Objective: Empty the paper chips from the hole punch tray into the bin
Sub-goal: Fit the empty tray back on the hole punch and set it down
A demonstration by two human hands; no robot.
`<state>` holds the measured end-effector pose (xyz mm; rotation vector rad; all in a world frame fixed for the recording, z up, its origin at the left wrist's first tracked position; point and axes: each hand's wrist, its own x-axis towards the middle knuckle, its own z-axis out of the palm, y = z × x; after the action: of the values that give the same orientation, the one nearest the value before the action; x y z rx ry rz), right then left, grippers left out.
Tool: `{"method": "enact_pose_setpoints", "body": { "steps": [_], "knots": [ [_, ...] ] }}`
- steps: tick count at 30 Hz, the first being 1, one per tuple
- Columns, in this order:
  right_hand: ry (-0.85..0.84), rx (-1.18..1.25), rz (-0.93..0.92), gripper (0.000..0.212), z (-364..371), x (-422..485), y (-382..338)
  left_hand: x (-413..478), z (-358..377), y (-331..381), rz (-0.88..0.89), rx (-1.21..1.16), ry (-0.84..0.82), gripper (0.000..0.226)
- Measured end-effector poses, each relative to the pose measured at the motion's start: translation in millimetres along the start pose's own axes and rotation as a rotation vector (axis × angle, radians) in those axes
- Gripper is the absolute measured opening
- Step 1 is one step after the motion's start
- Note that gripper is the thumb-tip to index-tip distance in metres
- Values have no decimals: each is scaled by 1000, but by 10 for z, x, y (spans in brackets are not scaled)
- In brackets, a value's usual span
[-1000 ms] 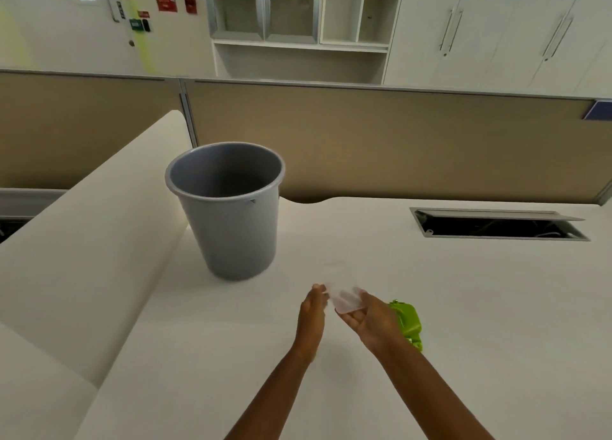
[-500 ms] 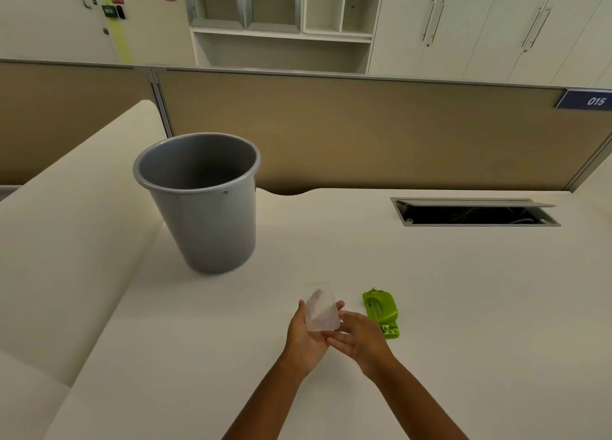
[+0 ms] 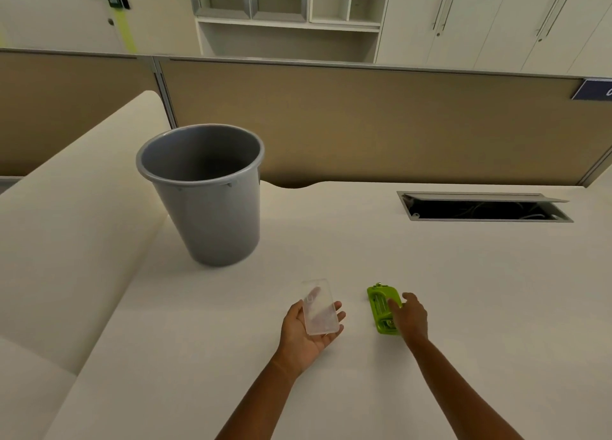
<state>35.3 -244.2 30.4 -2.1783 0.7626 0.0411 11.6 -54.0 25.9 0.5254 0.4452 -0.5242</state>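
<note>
Left grip (image 3: 309, 332) palm-up, fingers cupped loosely under clear tray (image 3: 319, 307); right grip (image 3: 409, 317) fingers spread, resting on green hole punch (image 3: 381, 308) near surface's (image 3: 463, 290) front edge; grey bin (image 3: 205, 191) upright toward back-left corner

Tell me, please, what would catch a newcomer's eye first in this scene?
The grey bin stands upright on the white desk, far left of centre. Nearer the person, the bright green hole punch lies flat under the right hand, while the left hand, palm up, carries the clear tray.
</note>
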Motion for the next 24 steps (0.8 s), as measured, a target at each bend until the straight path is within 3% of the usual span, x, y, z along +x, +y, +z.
{"method": "enact_pose_setpoints", "body": {
  "steps": [4,9,12,17,24],
  "knots": [
    [-4,85,55,32,-24,78,-47,23,-34,16,-6,-27,-33,40],
    [-40,265,131,30,-56,71,-104,31,-69,38,-2,-42,-27,40],
    [-132,457,127,29,-59,-48,-210,28,-72,41,15,-48,4,39],
    [-334,632,82,10,-46,-403,-478,22,-42,13,46,-30,39,38],
    [-467,607,6,6,107,-666,-577,13,-59,-46,25,32,16,40]
  ]
}}
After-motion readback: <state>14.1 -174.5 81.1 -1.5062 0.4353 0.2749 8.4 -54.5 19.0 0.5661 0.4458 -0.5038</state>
